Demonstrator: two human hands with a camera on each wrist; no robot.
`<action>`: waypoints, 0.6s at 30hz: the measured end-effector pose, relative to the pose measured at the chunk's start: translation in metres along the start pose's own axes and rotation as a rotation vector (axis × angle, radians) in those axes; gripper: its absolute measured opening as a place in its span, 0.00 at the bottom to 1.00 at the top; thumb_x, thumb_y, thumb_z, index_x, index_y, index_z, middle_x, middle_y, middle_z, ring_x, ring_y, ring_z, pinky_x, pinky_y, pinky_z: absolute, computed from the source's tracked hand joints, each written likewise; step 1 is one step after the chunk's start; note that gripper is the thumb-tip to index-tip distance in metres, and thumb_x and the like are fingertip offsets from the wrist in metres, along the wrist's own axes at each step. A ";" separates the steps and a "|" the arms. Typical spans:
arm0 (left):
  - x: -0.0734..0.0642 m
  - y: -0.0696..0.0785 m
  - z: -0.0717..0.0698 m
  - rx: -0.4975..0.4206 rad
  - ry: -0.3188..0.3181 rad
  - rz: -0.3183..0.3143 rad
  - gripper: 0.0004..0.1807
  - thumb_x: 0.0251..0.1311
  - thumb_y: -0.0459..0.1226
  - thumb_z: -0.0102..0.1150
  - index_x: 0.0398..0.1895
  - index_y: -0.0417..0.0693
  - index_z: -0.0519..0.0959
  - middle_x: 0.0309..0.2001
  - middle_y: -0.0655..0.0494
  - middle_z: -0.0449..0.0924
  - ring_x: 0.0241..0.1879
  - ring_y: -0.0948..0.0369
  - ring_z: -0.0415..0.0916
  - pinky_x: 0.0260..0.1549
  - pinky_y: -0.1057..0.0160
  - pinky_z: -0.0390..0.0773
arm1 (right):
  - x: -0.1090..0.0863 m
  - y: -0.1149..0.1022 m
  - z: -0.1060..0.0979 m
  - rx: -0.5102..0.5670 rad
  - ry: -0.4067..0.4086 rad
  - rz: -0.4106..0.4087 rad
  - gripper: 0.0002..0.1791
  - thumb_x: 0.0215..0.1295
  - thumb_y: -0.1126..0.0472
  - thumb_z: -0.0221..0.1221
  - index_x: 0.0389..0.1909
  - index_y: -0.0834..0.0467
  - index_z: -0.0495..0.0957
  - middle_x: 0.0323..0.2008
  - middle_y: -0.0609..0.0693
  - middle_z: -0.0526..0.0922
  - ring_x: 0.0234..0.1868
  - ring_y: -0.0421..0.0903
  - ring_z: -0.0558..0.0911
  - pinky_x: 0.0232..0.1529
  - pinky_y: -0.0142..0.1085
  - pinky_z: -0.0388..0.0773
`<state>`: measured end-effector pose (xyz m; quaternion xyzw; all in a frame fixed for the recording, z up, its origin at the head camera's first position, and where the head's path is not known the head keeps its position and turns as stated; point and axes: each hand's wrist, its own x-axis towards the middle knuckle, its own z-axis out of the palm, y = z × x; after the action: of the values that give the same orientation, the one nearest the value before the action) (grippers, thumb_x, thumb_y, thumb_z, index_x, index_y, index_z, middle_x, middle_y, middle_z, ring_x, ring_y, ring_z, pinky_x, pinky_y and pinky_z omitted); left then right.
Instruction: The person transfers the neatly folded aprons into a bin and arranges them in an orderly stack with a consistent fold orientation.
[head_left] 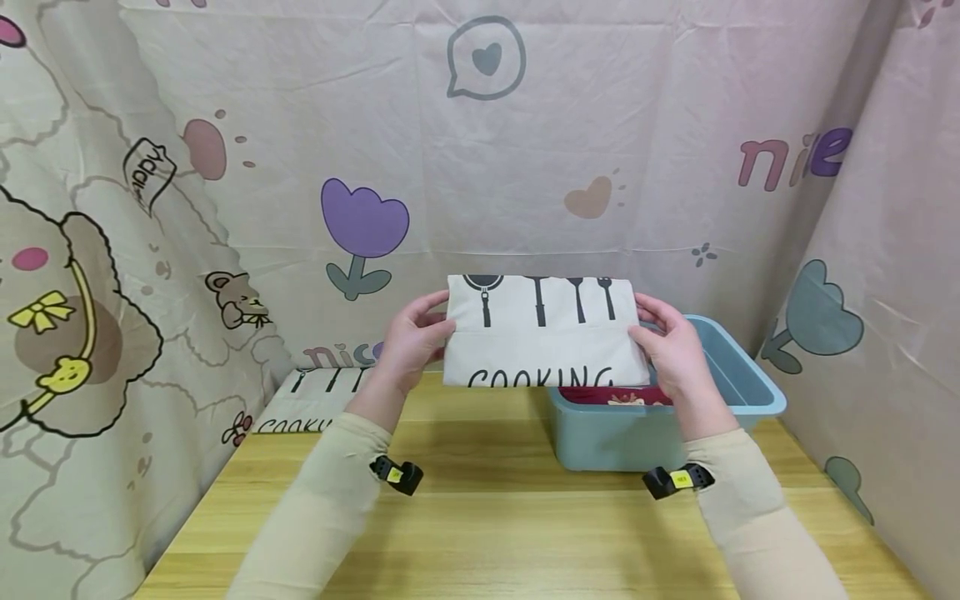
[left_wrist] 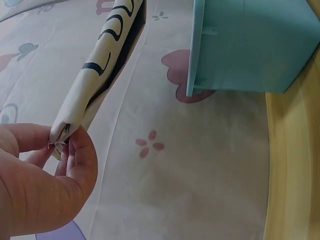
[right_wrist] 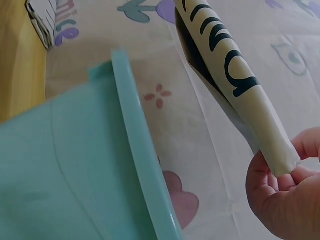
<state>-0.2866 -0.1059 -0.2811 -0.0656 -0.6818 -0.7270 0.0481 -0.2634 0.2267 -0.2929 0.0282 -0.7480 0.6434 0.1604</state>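
Held up in the air between both hands is a folded white cloth (head_left: 540,342), printed with dark kitchen utensils and the word COOKING. My left hand (head_left: 411,337) pinches its left edge between thumb and fingers. At the opposite edge, my right hand (head_left: 671,346) pinches it the same way. Both wrist views show the cloth as a thick folded bundle, with a dark layer on its underside. Behind and below its right part stands a blue plastic bin (head_left: 622,437). Inside the bin lies a dark red patterned cloth (head_left: 577,396), partly hidden by the white cloth.
Another folded white cloth (head_left: 300,408) with the same print lies at the table's back left, partly behind the left forearm. The wooden table (head_left: 480,533) meets a printed curtain (head_left: 480,167) at the back and sides. The bin's rim (head_left: 750,408) rises near the right wrist.
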 end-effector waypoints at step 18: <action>0.012 -0.004 0.059 -0.024 -0.045 -0.034 0.29 0.61 0.23 0.59 0.66 0.51 0.75 0.51 0.44 0.77 0.44 0.56 0.77 0.36 0.55 0.84 | 0.009 0.009 -0.050 -0.111 0.104 0.087 0.30 0.73 0.64 0.54 0.75 0.57 0.61 0.55 0.48 0.69 0.52 0.42 0.72 0.61 0.48 0.71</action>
<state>-0.2970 -0.0467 -0.2797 -0.0708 -0.6751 -0.7341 0.0194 -0.2643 0.2783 -0.2933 -0.0465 -0.7738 0.6078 0.1723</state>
